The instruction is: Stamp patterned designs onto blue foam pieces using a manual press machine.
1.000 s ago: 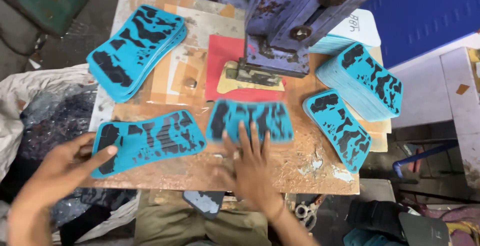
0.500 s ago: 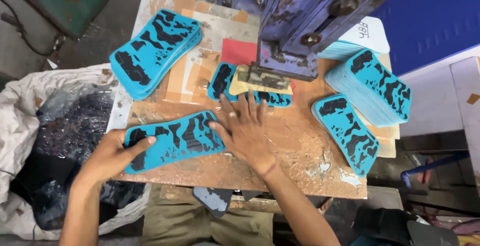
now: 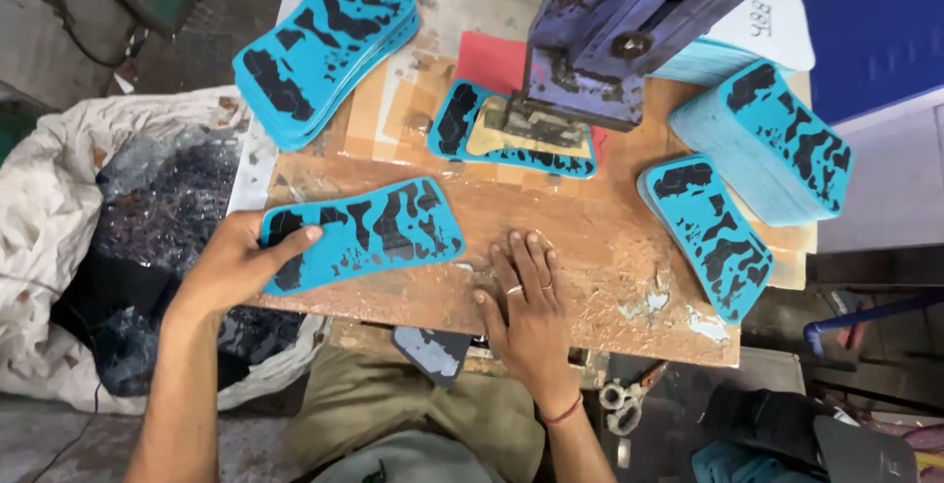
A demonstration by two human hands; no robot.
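Two hands are working over the counter [image 3: 590, 237], and I am counting three stacks of blue sheets plus two single pieces, all placed around the purple press [image 3: 610, 40]. The left hand [image 3: 231, 271] is gripping the near end of a single blue sheet [image 3: 364, 232], thumb lying on top; that sheet is lying flat on the counter, forward-left of the press, a long rounded strip of turquoise with black blotches running across it. The right hand [image 3: 526, 301] is lying open and flat on the bare wood, grasping nothing, just right of that sheet. A second piece [image 3: 492, 139] is sitting directly under the press head on a red pad [image 3: 492, 60]. One stack [image 3: 324, 50] is resting left of the press, two stacks [image 3: 708, 232] [image 3: 777, 139] right of it. One white sack [image 3: 59, 247] is slumping left of the counter.
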